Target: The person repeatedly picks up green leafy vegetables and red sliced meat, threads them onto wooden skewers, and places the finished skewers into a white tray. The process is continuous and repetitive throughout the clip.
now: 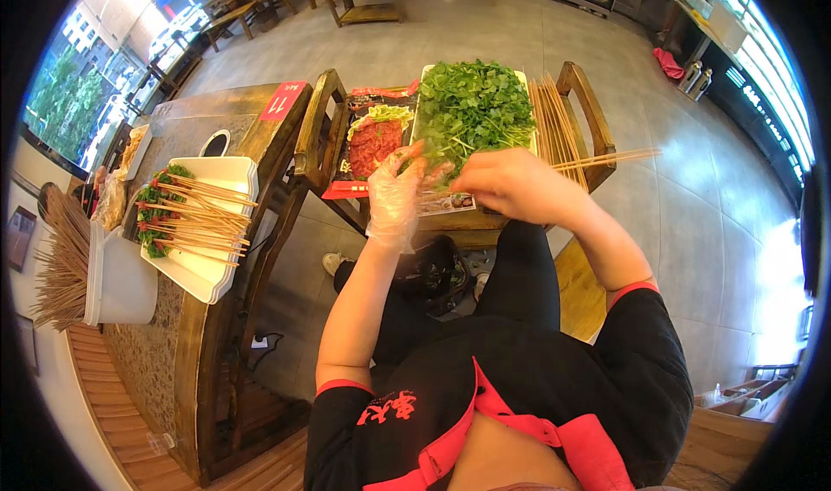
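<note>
My left hand (395, 196), in a clear plastic glove, is raised between the meat and the greens. Its fingers are pinched around a bit of leafy green, partly blurred. My bare right hand (519, 183) grips bamboo skewers (607, 159), whose long ends stick out to the right. The skewers' other ends are hidden by the hand and blur. Beyond the hands, a white tray (532, 142) is heaped with cilantro (477, 101). Sliced raw red meat (376, 144) lies on a printed black-and-red package (347, 189) on the left, with pale green pieces (383, 116) behind it.
Loose skewers (555, 124) lie right of the cilantro on a wooden stand (587, 124). On the left table (188, 335), a white tray (211, 277) holds filled skewers (201, 215). Nearby are a white bucket (126, 283) of skewers and a dark-filled cup (215, 144). A lined bin (435, 267) stands between my legs.
</note>
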`<action>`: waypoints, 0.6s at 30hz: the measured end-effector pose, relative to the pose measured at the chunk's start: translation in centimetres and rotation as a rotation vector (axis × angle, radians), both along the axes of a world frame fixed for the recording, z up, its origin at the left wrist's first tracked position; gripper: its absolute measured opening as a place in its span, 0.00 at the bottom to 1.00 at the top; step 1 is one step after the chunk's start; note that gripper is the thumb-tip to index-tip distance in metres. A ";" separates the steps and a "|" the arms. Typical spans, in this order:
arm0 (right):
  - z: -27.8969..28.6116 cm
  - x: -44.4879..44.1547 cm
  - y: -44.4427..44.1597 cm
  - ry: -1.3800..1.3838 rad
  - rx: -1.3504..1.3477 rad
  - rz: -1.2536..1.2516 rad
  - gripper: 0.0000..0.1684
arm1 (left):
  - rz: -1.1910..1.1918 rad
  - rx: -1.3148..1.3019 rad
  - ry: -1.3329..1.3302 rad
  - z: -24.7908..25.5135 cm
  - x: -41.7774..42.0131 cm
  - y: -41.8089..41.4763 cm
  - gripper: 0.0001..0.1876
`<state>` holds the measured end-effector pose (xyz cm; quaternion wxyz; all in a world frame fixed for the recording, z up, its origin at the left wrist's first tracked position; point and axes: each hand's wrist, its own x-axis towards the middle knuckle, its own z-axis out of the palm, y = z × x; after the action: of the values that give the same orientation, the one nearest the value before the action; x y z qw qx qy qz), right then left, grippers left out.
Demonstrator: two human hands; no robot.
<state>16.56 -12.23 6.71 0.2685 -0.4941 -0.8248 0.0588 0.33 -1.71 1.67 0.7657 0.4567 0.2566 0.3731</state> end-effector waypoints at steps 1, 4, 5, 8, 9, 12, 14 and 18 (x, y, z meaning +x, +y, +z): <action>0.8 0.1 -0.1 0.041 0.081 -0.048 0.12 | -0.001 0.073 -0.007 -0.2 -0.3 0.0 0.13; 0.6 0.8 0.7 -0.007 0.135 -0.183 0.11 | 0.029 0.221 -0.025 -0.8 -0.4 -0.4 0.10; 0.3 0.9 0.8 -0.007 0.144 -0.186 0.10 | 0.021 0.210 -0.029 -0.6 -0.5 -0.5 0.10; -0.3 1.0 0.9 -0.011 0.152 -0.180 0.08 | -0.002 0.220 -0.056 -0.6 -0.6 -0.5 0.10; -0.4 1.0 0.9 -0.011 0.146 -0.172 0.08 | -0.002 0.205 -0.048 -0.8 -0.7 -0.4 0.10; -0.7 1.1 0.8 -0.011 0.130 -0.152 0.08 | 0.001 0.192 -0.030 -1.0 -0.9 -0.4 0.10; -0.7 1.2 0.9 -0.011 0.127 -0.145 0.08 | 0.008 0.225 -0.025 -0.6 -1.0 -0.8 0.10; -0.7 0.9 0.9 0.008 0.095 -0.130 0.08 | -0.004 0.348 -0.028 -1.1 -1.2 -0.1 0.10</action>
<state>17.48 -11.28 6.00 0.2981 -0.5330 -0.7919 0.0042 -0.88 -1.79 0.56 0.6792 0.5778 0.1766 0.4167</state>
